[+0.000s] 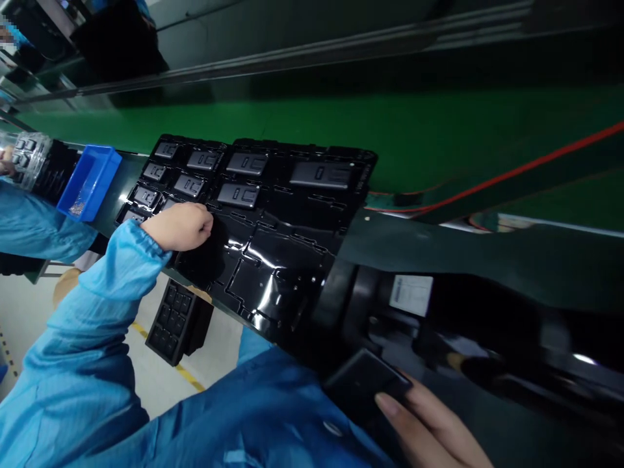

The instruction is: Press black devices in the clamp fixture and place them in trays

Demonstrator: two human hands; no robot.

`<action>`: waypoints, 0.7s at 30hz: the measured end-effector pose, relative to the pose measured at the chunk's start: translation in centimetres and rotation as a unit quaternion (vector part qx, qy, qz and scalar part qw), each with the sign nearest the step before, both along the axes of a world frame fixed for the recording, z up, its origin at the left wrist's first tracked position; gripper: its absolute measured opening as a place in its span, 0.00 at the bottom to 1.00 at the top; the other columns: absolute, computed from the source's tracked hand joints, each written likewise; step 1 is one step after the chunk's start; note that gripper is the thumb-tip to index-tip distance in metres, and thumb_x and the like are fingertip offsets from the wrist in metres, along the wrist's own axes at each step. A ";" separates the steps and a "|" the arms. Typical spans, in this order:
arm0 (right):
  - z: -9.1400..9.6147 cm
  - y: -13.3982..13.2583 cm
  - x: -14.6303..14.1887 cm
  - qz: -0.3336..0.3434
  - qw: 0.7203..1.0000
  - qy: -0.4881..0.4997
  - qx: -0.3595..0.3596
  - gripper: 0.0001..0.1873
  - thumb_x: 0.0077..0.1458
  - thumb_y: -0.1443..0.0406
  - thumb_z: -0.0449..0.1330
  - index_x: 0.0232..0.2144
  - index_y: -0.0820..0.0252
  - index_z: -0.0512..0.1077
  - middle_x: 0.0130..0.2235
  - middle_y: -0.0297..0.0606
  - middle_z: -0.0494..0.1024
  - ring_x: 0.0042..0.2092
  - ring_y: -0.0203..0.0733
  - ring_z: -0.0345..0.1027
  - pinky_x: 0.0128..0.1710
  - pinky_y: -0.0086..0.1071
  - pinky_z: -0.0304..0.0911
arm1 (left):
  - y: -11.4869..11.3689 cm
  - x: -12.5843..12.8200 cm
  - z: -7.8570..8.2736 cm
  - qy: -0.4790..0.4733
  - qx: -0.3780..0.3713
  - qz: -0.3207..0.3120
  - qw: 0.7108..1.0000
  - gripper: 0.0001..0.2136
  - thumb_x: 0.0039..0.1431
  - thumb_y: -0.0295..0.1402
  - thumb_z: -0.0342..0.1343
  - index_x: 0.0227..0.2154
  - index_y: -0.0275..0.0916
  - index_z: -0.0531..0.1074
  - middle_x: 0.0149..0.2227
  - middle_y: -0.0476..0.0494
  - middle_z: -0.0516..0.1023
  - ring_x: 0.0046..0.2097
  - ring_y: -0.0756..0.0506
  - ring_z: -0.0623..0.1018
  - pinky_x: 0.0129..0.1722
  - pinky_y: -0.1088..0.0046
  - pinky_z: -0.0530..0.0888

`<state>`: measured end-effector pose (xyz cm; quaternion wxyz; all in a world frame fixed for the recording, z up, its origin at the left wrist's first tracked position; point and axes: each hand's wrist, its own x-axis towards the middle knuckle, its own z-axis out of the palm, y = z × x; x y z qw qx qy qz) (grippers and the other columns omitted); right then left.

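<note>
A glossy black moulded tray lies in front of me, at the edge of a green conveyor belt. Several dark rectangular parts sit in its far pockets; the near pockets hold nothing. My left hand is curled closed and rests on the tray's left side, by the filled pockets; what its fingers pinch is hidden. My right hand is at the bottom right, its fingers on a black rectangular part which it holds.
A blue bin stands left of the tray. Another person's blue sleeve reaches in at far left. A stack of black trays stands on the floor below. Dark machinery with a white label fills the right.
</note>
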<state>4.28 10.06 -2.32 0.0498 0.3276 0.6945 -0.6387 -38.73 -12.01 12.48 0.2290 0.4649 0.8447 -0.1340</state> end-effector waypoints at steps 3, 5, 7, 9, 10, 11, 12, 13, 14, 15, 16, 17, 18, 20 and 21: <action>1.7 -0.8 -0.6 -0.019 1.000 0.008 -0.001 0.25 0.60 0.41 0.64 0.38 0.54 0.82 0.35 0.43 0.85 0.38 0.53 0.82 0.38 0.37 0.81 | -0.1 0.8 1.3 0.021 0.023 -0.002 1.000 0.08 0.63 0.32 0.52 0.37 0.41 0.76 0.41 0.41 0.81 0.43 0.41 0.79 0.46 0.65 0.74; 2.9 -1.4 -1.0 -0.031 0.999 0.032 -0.019 0.23 0.63 0.43 0.63 0.39 0.56 0.81 0.31 0.40 0.82 0.34 0.48 0.79 0.34 0.34 0.77 | 0.1 2.4 2.9 0.051 0.060 0.009 0.997 0.08 0.67 0.34 0.50 0.37 0.41 0.74 0.38 0.43 0.80 0.39 0.43 0.78 0.42 0.67 0.74; 3.9 -1.8 -1.5 -0.047 0.996 0.058 -0.048 0.22 0.64 0.45 0.63 0.39 0.57 0.79 0.30 0.39 0.81 0.32 0.45 0.77 0.33 0.34 0.75 | 0.4 4.5 4.6 0.070 0.109 0.008 0.991 0.11 0.72 0.37 0.48 0.43 0.40 0.74 0.41 0.46 0.79 0.39 0.47 0.77 0.44 0.68 0.73; 4.6 -2.2 -2.1 -0.054 0.991 0.080 -0.089 0.20 0.64 0.47 0.64 0.38 0.57 0.76 0.29 0.37 0.79 0.31 0.43 0.75 0.33 0.36 0.74 | 0.6 7.0 5.8 0.061 0.178 -0.013 0.982 0.09 0.71 0.40 0.50 0.42 0.44 0.73 0.39 0.49 0.79 0.37 0.46 0.77 0.40 0.67 0.73; 4.9 -2.3 -2.3 -0.055 0.988 0.088 -0.110 0.19 0.64 0.47 0.64 0.38 0.57 0.75 0.29 0.36 0.78 0.31 0.43 0.74 0.33 0.36 0.74 | 0.7 8.4 6.1 0.047 0.206 -0.029 0.977 0.09 0.71 0.41 0.51 0.41 0.45 0.74 0.40 0.49 0.80 0.37 0.45 0.78 0.39 0.66 0.74; 5.2 -2.5 -2.5 -0.054 0.985 0.097 -0.130 0.19 0.64 0.48 0.65 0.38 0.57 0.74 0.29 0.35 0.77 0.30 0.42 0.73 0.33 0.36 0.73 | 0.9 9.8 6.2 0.026 0.231 -0.049 0.971 0.08 0.70 0.42 0.53 0.40 0.46 0.74 0.40 0.49 0.80 0.37 0.44 0.79 0.39 0.64 0.75; 5.4 -2.7 -2.6 -0.050 0.982 0.106 -0.146 0.18 0.63 0.49 0.65 0.39 0.57 0.74 0.30 0.35 0.76 0.30 0.41 0.72 0.33 0.37 0.73 | 1.2 11.3 6.2 -0.001 0.251 -0.071 0.965 0.08 0.70 0.41 0.54 0.40 0.46 0.74 0.42 0.49 0.81 0.39 0.43 0.80 0.41 0.63 0.77; 5.5 -2.9 -2.7 -0.044 0.980 0.113 -0.159 0.18 0.63 0.49 0.65 0.39 0.57 0.73 0.31 0.35 0.76 0.30 0.40 0.71 0.34 0.37 0.73 | 1.5 12.7 6.0 -0.034 0.269 -0.095 0.958 0.07 0.70 0.40 0.55 0.41 0.45 0.75 0.43 0.48 0.82 0.41 0.42 0.81 0.43 0.62 0.78; 5.6 -3.2 -2.7 -0.037 0.978 0.120 -0.168 0.17 0.63 0.50 0.65 0.40 0.57 0.73 0.31 0.34 0.76 0.31 0.40 0.71 0.34 0.37 0.72 | 1.9 14.1 5.8 -0.069 0.281 -0.117 0.950 0.05 0.70 0.38 0.56 0.41 0.45 0.75 0.43 0.47 0.82 0.43 0.42 0.82 0.45 0.61 0.80; 5.7 -3.4 -2.7 -0.029 0.976 0.125 -0.175 0.17 0.63 0.50 0.65 0.40 0.57 0.73 0.32 0.34 0.75 0.31 0.39 0.71 0.34 0.36 0.72 | 2.3 15.4 5.6 -0.104 0.289 -0.135 0.942 0.04 0.71 0.36 0.56 0.42 0.45 0.76 0.43 0.46 0.83 0.45 0.41 0.83 0.47 0.61 0.81; 5.7 -3.7 -2.6 -0.022 0.975 0.128 -0.180 0.16 0.62 0.51 0.65 0.40 0.57 0.72 0.32 0.34 0.75 0.31 0.39 0.70 0.34 0.36 0.72 | 2.8 16.6 5.3 -0.134 0.292 -0.147 0.935 0.05 0.71 0.34 0.56 0.42 0.45 0.76 0.44 0.45 0.84 0.46 0.41 0.83 0.48 0.60 0.81; 5.7 -3.9 -2.5 -0.018 0.974 0.130 -0.184 0.15 0.62 0.52 0.65 0.40 0.57 0.72 0.32 0.34 0.75 0.31 0.39 0.70 0.34 0.36 0.71 | 3.3 17.6 5.0 -0.161 0.292 -0.154 0.930 0.05 0.71 0.34 0.55 0.43 0.44 0.77 0.44 0.44 0.84 0.47 0.41 0.83 0.48 0.60 0.81; 5.7 -4.1 -2.4 -0.015 0.973 0.131 -0.188 0.15 0.62 0.53 0.64 0.41 0.57 0.72 0.32 0.33 0.75 0.31 0.39 0.70 0.33 0.35 0.71 | 3.8 18.5 4.7 -0.181 0.289 -0.158 0.927 0.07 0.72 0.33 0.55 0.44 0.44 0.77 0.44 0.43 0.85 0.47 0.41 0.83 0.48 0.60 0.82; 5.7 -4.5 -2.1 -0.011 0.971 0.134 -0.196 0.15 0.62 0.54 0.63 0.43 0.58 0.72 0.32 0.33 0.74 0.31 0.38 0.69 0.33 0.34 0.69 | 4.8 19.9 4.1 -0.208 0.281 -0.166 0.922 0.09 0.74 0.33 0.53 0.45 0.44 0.78 0.44 0.42 0.85 0.46 0.41 0.83 0.47 0.61 0.82; 5.8 -4.7 -1.9 -0.006 0.970 0.136 -0.200 0.15 0.62 0.54 0.62 0.44 0.58 0.71 0.32 0.32 0.74 0.31 0.38 0.69 0.32 0.34 0.69 | 5.2 20.4 3.8 -0.217 0.279 -0.173 0.919 0.09 0.74 0.33 0.52 0.46 0.43 0.79 0.44 0.42 0.85 0.46 0.42 0.83 0.47 0.62 0.81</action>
